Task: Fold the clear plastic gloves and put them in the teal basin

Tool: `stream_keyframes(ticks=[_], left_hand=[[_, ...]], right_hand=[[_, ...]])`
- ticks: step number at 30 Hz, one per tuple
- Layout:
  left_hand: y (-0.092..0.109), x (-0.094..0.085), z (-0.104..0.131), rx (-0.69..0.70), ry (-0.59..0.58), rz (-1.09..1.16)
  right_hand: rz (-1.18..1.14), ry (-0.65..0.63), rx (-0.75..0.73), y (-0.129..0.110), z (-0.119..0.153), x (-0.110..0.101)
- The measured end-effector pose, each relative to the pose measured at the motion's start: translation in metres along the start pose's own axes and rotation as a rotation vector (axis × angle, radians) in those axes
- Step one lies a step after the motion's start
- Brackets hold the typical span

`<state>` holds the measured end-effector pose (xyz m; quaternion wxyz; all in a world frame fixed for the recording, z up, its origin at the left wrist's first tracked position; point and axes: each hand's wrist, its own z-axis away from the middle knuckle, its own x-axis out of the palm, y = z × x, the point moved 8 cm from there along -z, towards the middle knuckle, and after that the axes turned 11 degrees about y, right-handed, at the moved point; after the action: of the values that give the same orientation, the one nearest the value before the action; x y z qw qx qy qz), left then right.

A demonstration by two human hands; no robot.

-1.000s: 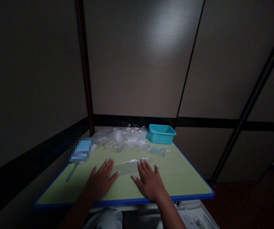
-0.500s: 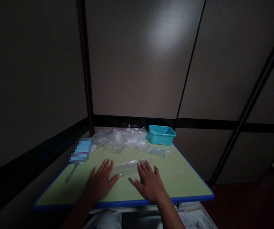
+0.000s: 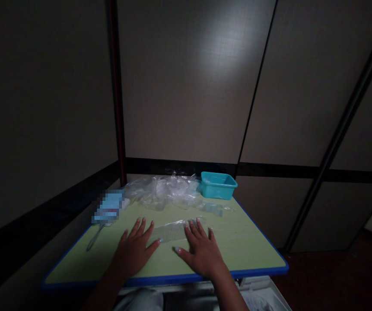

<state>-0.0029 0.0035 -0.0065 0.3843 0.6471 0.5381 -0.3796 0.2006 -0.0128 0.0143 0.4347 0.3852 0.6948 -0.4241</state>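
A clear plastic bag (image 3: 172, 231) lies flattened on the pale green table (image 3: 244, 242), stretched crosswise between my hands. My left hand (image 3: 134, 250) rests flat with fingers spread, its fingertips at the bag's left end. On the other side, my right hand (image 3: 201, 248) lies flat too, fingers apart, covering part of the bag's right end. Neither hand grips anything. Behind them is a loose heap of crumpled clear plastic bags (image 3: 169, 190).
A turquoise plastic basket (image 3: 218, 186) stands at the back right corner. To the left lies a blurred-out blue rectangular item (image 3: 109, 208) with a thin strap (image 3: 94, 238). Dark wall panels (image 3: 186, 86) rise behind the table. Below its blue edge, an open drawer (image 3: 263, 289) juts out.
Both hands stay almost in place on the bag, with the right fingers slightly more spread. The whole view has shifted a little.
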Motion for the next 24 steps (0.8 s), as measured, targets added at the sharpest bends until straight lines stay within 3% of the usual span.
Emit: stream_keyframes(ticks=[14, 19, 24], left_hand=[[-0.003, 0.004, -0.001, -0.002, 0.043, 0.032], [-0.012, -0.013, -0.015, -0.068, 0.169, 0.076], [-0.010, -0.023, -0.031, -0.121, 0.171, 0.092]], right_hand=[[-0.037, 0.010, -0.008, 0.001, 0.000, -0.001], [-0.030, -0.005, -0.011, -0.001, 0.000, 0.000], [-0.017, -0.001, -0.015, 0.000, 0.000, 0.000]])
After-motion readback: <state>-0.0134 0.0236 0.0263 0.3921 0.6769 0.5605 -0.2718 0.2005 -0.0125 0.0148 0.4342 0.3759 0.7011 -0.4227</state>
